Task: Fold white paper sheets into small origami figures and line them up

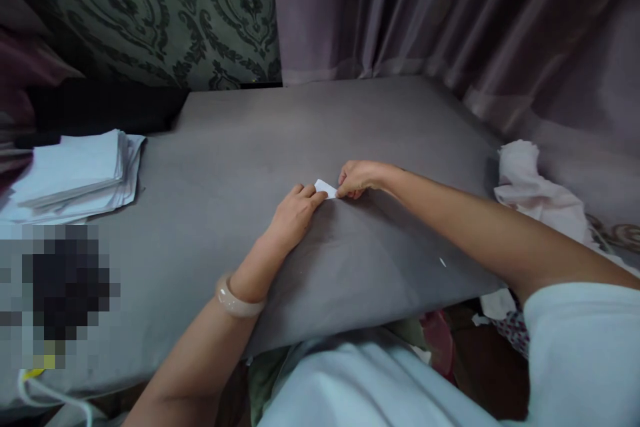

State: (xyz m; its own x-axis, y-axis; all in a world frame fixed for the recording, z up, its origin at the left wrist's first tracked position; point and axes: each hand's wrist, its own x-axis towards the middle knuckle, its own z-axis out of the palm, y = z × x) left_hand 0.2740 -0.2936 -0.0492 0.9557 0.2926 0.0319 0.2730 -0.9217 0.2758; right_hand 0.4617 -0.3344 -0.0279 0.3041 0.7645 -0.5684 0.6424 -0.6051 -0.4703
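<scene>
A small white piece (326, 189), cloth or paper I cannot tell, lies on the grey-covered table (225, 173) between my hands. My left hand (296, 213) has its fingers curled and pressed together over the piece's left end, with the thumb at its near edge. The right end is pinched by my right hand (355, 179), its fingers folded in. Both hands hide part of the piece. A pale bangle (237, 300) sits on my left forearm.
A stack of white sheets (75, 163) lies at the left, with dark cloth (105, 107) behind it. Below it is a blurred-out dark patch (70, 287) and a white cord (60, 397). Crumpled pale cloth (543, 193) is at the right. Curtains (350, 13) hang behind.
</scene>
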